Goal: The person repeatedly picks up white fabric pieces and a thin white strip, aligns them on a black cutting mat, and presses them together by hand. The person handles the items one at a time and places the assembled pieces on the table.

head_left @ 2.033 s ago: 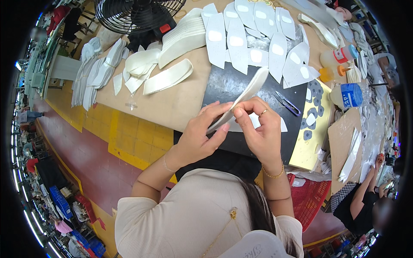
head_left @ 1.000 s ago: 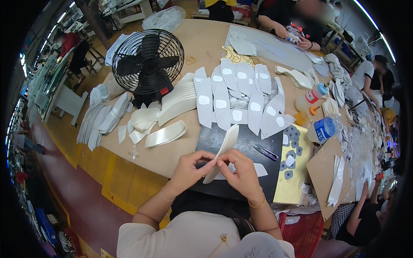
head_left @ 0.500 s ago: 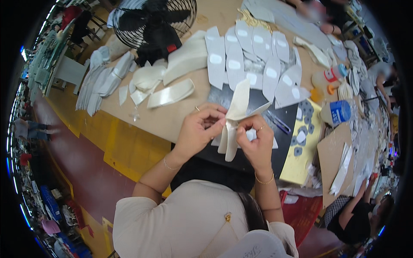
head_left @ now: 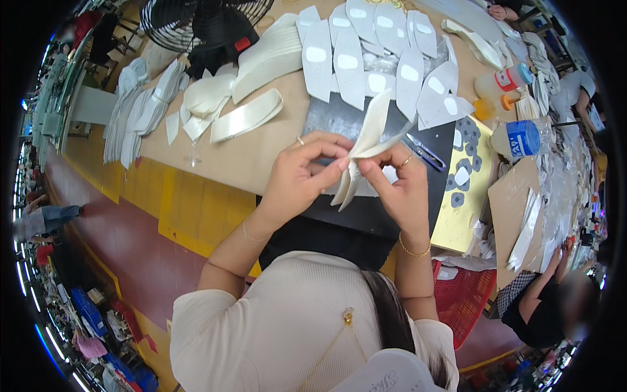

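Between my two hands is a cream cut piece (head_left: 371,124) of flexible sheet material, pinched at its middle so that its ends fan out above and below. My left hand (head_left: 312,171) grips it from the left with thumb and forefinger. From the right, my right hand (head_left: 400,186) pinches it close to the same spot, with the thumb on the near side. Both hands are above a black board (head_left: 317,121) at the table's near edge. White cut pieces (head_left: 346,62) with paler patches lie spread beyond it. Right of the right hand is a slim dark-blue tool (head_left: 428,155), its kind unclear.
A black fan (head_left: 202,29) stands at the far left, near stacked cream pieces (head_left: 264,62). To the right are a yellow board (head_left: 450,225) with grey pieces, a blue-labelled jar (head_left: 516,139) and a red-labelled bottle (head_left: 503,80). A red basket (head_left: 460,297) stands below; another person (head_left: 555,300) is at right.
The cream piece has turned a little and its lower ends show less under my hands. Both hands have moved slightly upward and right. The view has shifted, so the table's things appear higher.
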The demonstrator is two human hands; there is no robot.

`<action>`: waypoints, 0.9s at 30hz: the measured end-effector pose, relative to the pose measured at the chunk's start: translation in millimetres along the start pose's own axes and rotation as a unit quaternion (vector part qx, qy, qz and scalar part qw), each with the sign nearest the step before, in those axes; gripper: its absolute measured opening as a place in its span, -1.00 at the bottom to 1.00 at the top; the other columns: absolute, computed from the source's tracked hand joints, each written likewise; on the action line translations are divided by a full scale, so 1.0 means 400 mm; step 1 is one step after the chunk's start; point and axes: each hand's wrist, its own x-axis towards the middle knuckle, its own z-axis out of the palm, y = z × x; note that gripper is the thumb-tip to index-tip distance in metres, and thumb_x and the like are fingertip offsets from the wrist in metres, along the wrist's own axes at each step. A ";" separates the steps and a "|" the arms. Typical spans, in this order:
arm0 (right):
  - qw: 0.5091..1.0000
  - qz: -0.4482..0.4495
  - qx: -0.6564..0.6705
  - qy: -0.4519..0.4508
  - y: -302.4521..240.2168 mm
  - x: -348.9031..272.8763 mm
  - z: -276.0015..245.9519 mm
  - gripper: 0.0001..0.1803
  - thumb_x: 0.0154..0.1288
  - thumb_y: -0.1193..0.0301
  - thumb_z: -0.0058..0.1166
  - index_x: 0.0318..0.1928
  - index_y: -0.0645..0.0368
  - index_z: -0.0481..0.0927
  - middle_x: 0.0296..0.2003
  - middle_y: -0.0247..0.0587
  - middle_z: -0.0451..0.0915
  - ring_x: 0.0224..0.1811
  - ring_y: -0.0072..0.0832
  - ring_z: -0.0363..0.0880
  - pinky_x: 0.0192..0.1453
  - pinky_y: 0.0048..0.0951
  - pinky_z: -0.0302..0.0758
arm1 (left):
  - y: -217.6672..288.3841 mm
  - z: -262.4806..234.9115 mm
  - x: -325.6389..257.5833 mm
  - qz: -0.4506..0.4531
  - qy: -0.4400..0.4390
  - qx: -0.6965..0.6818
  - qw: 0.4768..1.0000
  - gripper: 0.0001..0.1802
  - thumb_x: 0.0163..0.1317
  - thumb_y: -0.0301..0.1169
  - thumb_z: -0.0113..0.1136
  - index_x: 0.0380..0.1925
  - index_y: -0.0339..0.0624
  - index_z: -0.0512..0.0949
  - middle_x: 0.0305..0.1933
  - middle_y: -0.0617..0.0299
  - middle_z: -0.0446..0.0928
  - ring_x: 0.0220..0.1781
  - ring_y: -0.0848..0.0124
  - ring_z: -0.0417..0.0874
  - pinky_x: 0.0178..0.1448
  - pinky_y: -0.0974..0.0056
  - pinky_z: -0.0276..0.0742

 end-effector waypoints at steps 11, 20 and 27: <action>0.996 0.083 -0.011 -0.021 -0.003 0.006 -0.005 -0.83 0.28 0.43 0.24 -0.34 0.28 0.59 -0.50 -0.25 0.67 -0.46 -0.62 0.67 -0.41 -0.58 0.51 | -0.003 0.017 0.022 0.071 -0.014 0.129 0.989 -0.87 0.21 -0.70 0.21 -0.26 -0.32 0.55 -0.15 0.12 0.59 -0.20 0.39 0.65 -0.16 0.33 0.59; 0.990 0.007 -0.130 0.048 -0.018 0.003 0.001 -0.90 0.15 0.57 0.21 -0.39 0.31 0.53 -0.42 -0.21 0.62 -0.47 -0.49 0.63 -0.43 -0.49 0.50 | 0.017 0.010 0.028 0.224 0.010 0.369 0.902 -0.71 0.07 -0.77 0.19 -0.19 -0.32 0.65 -0.20 0.06 0.59 -0.34 0.23 0.64 -0.23 0.28 0.56; 0.986 -0.076 -0.134 0.065 -0.057 -0.008 -0.016 -0.86 0.11 0.65 0.17 -0.42 0.31 0.43 -0.18 -0.12 0.68 -0.28 -0.38 0.74 -0.30 -0.48 0.54 | 0.040 -0.015 0.031 0.189 0.064 0.319 0.927 -0.75 0.08 -0.72 0.19 -0.21 -0.33 0.66 -0.20 0.03 0.61 -0.32 0.15 0.67 -0.23 0.25 0.57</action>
